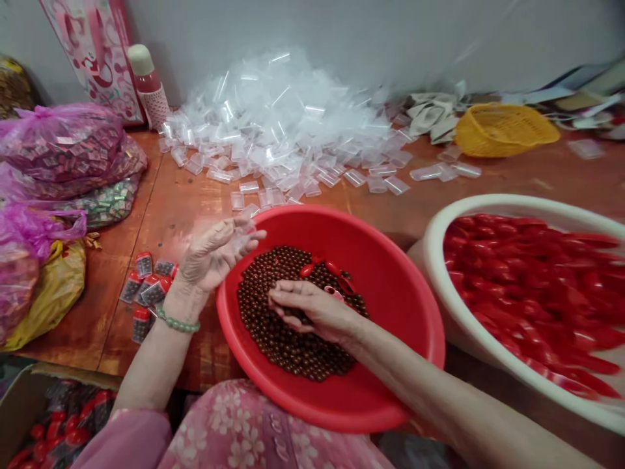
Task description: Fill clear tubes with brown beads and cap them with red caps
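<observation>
A wide red plastic basin (390,293) stands on the wooden table (131,312) in front of me, holding a mound of small brown beads (288,345) and a few red pieces (327,267). My right hand (312,309) reaches into the mound, its curled fingers pinching beads. Above the basin's left rim, my left hand (217,254) is raised, with a small transparent plastic bag (243,238) between its fingertips. A green bead bracelet (176,324) circles that wrist. Several small bead-filled tubes with red caps (144,286) lie on the table near my left forearm.
A large heap of transparent plastic bags (278,124) spreads across the table's far side. To the right sits a white basin (469,215) full of glossy red pieces. Bulging pink sacks (58,146) crowd the left, a yellow basket (505,130) stands far right, and a cardboard box (29,404) sits lower left.
</observation>
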`<state>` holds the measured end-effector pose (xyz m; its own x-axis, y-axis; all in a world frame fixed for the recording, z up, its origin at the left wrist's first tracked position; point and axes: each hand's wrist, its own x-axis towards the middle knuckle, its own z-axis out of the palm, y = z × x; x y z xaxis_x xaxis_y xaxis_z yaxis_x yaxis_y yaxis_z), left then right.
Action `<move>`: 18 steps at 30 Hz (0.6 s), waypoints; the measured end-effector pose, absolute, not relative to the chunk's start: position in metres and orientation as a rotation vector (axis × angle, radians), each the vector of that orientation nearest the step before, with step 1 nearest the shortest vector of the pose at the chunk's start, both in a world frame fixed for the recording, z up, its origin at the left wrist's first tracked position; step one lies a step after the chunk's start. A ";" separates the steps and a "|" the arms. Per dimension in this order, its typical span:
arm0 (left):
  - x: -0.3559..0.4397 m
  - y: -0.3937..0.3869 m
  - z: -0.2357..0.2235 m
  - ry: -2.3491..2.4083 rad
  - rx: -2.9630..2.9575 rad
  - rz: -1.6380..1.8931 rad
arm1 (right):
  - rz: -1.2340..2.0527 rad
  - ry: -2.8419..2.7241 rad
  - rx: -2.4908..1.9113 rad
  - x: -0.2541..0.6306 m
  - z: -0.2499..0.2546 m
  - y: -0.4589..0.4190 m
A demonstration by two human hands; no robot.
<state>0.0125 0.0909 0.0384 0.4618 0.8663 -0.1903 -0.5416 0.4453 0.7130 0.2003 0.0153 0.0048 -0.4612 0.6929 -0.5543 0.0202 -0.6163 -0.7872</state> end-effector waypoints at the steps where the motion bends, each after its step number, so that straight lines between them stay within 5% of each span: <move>1: 0.019 0.085 0.039 0.604 0.608 0.916 | 2.092 -0.876 -1.231 0.202 0.009 0.016; 11: 0.054 0.045 0.031 0.710 0.861 0.706 | 1.589 -0.364 -0.906 0.218 0.054 0.036; 18: 0.064 0.037 0.028 0.689 0.957 0.580 | 1.526 -0.333 -0.922 0.200 0.058 0.043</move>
